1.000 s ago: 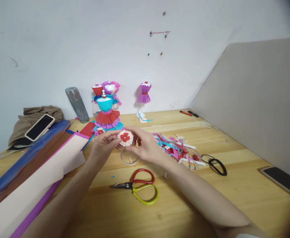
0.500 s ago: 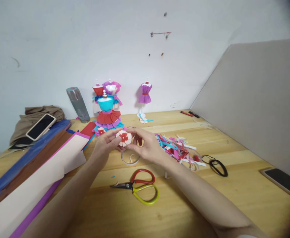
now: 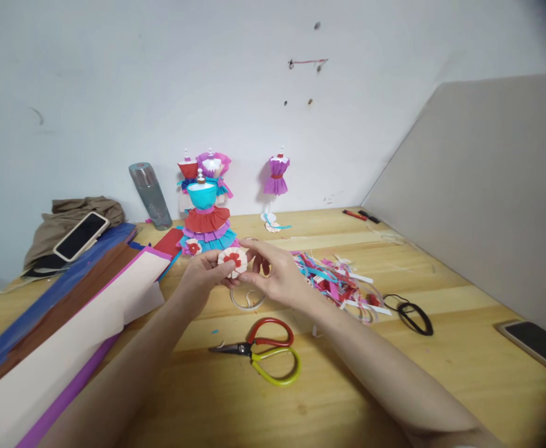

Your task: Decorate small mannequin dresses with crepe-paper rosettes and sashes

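Two hands, left (image 3: 200, 272) and right (image 3: 277, 272), are pinching one round cream paper rosette with a red flower (image 3: 233, 262) in their fingers, above one pair of red-and-yellow-handled metal scissors (image 3: 258, 351).

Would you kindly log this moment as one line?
left hand: holds rosette | right hand: at rosette's edge | scissors: on table, nearer camera | scraps: beyond right wrist

We see a tilted grey cylindrical bottle (image 3: 150, 196) against the white wall (image 3: 235, 74) and a black looped cord (image 3: 415, 318).
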### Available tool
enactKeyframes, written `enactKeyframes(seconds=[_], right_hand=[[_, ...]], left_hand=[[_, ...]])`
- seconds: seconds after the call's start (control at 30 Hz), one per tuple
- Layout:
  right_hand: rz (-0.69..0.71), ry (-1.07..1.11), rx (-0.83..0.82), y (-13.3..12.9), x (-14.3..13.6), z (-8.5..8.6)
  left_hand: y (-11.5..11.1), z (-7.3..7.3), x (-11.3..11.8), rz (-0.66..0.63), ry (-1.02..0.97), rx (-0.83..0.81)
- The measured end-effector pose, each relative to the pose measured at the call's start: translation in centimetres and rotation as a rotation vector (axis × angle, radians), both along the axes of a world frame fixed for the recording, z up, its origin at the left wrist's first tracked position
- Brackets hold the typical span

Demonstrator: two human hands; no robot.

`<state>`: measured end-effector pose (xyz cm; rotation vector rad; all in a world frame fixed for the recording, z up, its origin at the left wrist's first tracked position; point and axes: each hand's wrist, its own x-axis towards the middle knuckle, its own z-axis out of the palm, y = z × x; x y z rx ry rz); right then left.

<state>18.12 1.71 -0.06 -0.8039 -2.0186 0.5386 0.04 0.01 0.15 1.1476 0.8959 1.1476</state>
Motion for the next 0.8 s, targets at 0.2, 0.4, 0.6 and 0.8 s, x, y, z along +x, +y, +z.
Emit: enactKeyframes(seconds=[0.2, 0.4, 0.6, 0.8], right_hand=[[0.0, -0.008, 0.019, 0.1, 0.0, 0.0], [-0.014, -0.034, 0.057, 0.0, -0.1, 0.1], [-0.046, -0.061, 0.125, 0.2, -0.1, -0.3], [-0.053, -0.268, -0.002, -0.5, 1.2, 2.1]], left_hand=[[-0.1, 0.2, 0.1, 0.011, 0.003, 0.009], [0.0, -0.1, 0.1, 0.034, 0.013, 0.02], [0.1, -0.4, 0.0, 0.05, -0.004, 0.026], [0.1, 0.7, -0.3, 0.102, 0.002, 0.027]])
